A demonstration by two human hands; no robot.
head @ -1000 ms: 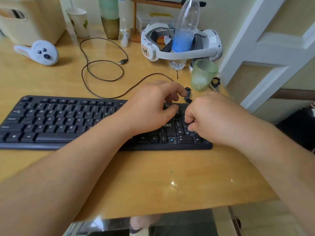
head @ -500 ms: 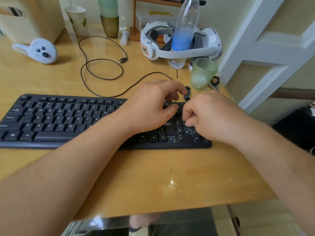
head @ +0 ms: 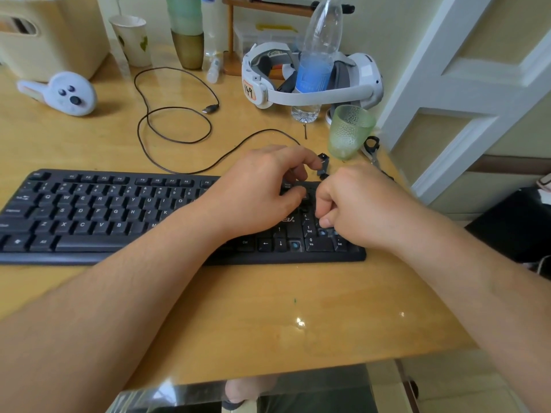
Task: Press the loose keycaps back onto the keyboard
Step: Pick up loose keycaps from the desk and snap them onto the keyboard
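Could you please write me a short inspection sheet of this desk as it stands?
Surface: wooden desk, glossy.
Job's things: black keyboard; bare switch by the arrow keys; loose keycaps behind the keyboard.
Clutter: green tumbler, water bottle, headset, controller, paper cup.
Hands: left hand and right hand curled over the number pad; grip hidden.
Cables: black cable, looped, plug free.
Surroundings: white door.

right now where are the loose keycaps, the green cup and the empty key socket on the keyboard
loose keycaps (head: 323, 166): head view, on the upper cap's side.
green cup (head: 349, 133): head view, on its dimpled wall.
empty key socket (head: 294, 245): head view, on the bluish stem right of the down arrow.
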